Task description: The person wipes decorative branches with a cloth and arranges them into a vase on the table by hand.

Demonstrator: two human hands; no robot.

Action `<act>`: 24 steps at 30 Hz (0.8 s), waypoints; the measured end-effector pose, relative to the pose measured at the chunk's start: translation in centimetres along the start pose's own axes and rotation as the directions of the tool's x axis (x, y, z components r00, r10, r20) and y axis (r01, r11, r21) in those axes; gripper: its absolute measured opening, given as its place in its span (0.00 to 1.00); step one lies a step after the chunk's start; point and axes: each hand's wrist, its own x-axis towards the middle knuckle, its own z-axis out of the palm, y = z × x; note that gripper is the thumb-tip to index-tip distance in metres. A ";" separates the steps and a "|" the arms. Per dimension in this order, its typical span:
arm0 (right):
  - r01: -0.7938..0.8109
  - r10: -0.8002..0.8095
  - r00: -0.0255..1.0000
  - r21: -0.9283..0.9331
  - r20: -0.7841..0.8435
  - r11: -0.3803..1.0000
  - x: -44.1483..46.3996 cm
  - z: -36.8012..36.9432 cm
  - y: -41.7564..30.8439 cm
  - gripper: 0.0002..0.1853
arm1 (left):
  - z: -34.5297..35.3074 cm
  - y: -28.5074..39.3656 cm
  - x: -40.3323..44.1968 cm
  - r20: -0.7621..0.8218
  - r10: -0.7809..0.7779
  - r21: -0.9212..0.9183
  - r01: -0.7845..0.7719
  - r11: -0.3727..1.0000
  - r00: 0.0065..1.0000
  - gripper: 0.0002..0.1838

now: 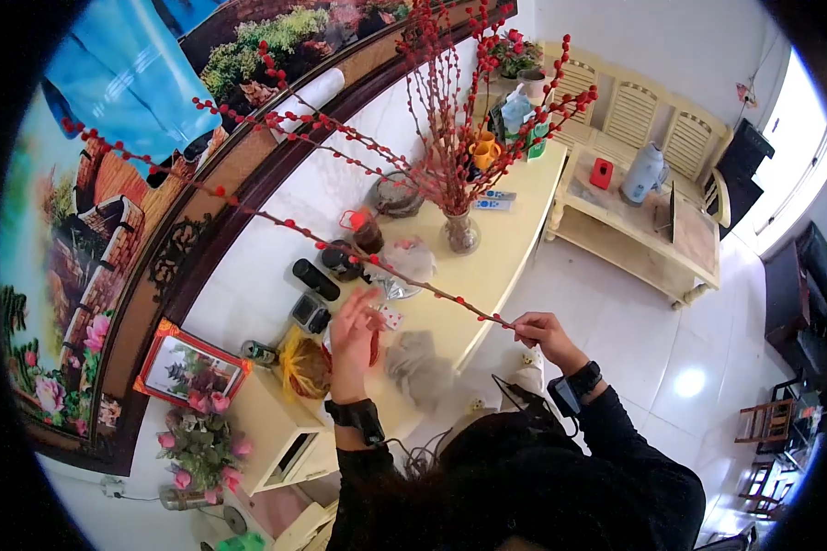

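My right hand [549, 340] pinches the lower end of a long branch with red berries [441, 294]. The branch slants up to the left, across the table and in front of the wall picture. My left hand [354, 335], slightly blurred, is raised below the branch with its fingers apart and nothing visible in it. Beyond the hands, a clear glass vase [460, 235] holds a bunch of similar red-berry branches [446, 161] on the cream table [515, 216]. Near my left hand are a yellow mesh bag [301, 365] and a grey cloth [416, 367].
A black cylinder [316, 279], a dark jar with a red lid [366, 231] and a plastic bag [409, 260] stand along the wall side. A framed photo [193, 365] and pink flowers [202, 441] are at left. Across the floor, a coffee table [639, 216] carries a blue kettle [646, 173].
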 end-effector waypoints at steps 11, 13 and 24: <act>0.028 -0.012 0.997 -0.233 0.071 0.972 1.3 1.6 -0.5 0.07 | -1.9 4.1 -0.3 -0.094 0.120 0.055 -0.115 0.992 0.988 0.32; 0.018 0.007 0.996 -0.286 0.087 0.958 1.9 1.6 -0.5 0.07 | -2.3 3.8 -1.0 -0.138 0.131 -0.008 -0.134 0.991 0.982 0.20; 0.252 -0.439 0.898 -0.865 0.041 0.435 4.6 -2.0 2.6 0.19 | -11.6 -13.8 -15.3 -0.584 -0.133 -0.374 -0.120 0.919 0.801 0.12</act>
